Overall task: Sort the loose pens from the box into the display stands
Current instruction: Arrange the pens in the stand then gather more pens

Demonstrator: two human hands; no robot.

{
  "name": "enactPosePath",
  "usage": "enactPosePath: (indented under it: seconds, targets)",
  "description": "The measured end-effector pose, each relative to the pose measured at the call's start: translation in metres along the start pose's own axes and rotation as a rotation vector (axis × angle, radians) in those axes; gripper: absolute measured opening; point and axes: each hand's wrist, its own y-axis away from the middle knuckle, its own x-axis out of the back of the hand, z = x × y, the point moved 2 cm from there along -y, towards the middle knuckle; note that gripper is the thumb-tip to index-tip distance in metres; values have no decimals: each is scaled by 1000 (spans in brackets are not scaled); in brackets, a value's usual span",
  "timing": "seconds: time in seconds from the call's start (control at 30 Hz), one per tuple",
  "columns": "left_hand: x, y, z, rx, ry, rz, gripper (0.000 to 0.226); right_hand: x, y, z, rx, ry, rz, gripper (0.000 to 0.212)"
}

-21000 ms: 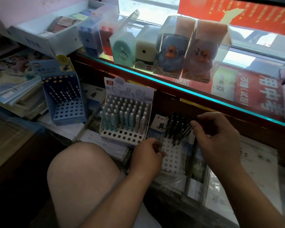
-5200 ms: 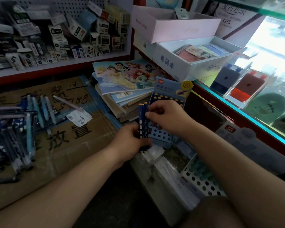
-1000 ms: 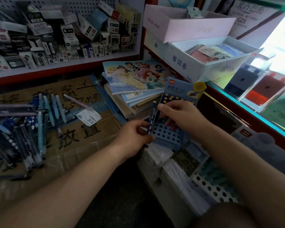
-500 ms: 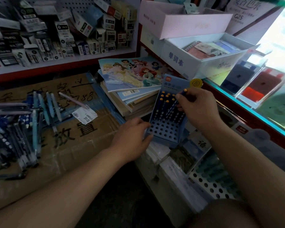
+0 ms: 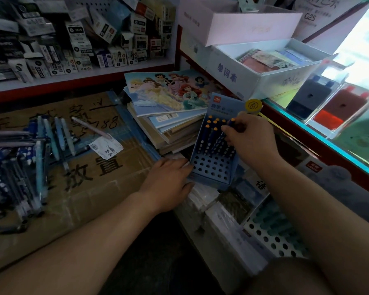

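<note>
While the right hand (image 5: 251,141) pinches a dark blue pen (image 5: 233,123) at the back rows of the blue display stand (image 5: 211,170), the left hand (image 5: 168,182) rests relaxed fingers against its near left corner; loose pens (image 5: 30,158) lie heaped on the cardboard box (image 5: 107,182), well to the left.

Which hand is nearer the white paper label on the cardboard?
Left. The left hand sits right of the white paper label, at the corner of the blue display stand; the right hand is farther right, pinching a blue pen.
</note>
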Motion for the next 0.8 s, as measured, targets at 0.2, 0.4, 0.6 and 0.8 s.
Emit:
enactPosePath:
  seconds: [0.2, 0.4, 0.6, 0.8]
  targets:
    - [0, -1, 1, 8, 14, 1, 55, 1, -2, 1, 4, 26, -14, 14]
    - [1, -1, 3, 18, 14, -21, 57, -1, -2, 3, -17, 24, -60, 11]
    - [2, -2, 4, 31, 53, -12, 56, -7, -3, 3, -41, 68, -23, 18]
    - [4, -2, 5, 38, 78, -1, 54, -15, -3, 5, -64, 198, 15, 26]
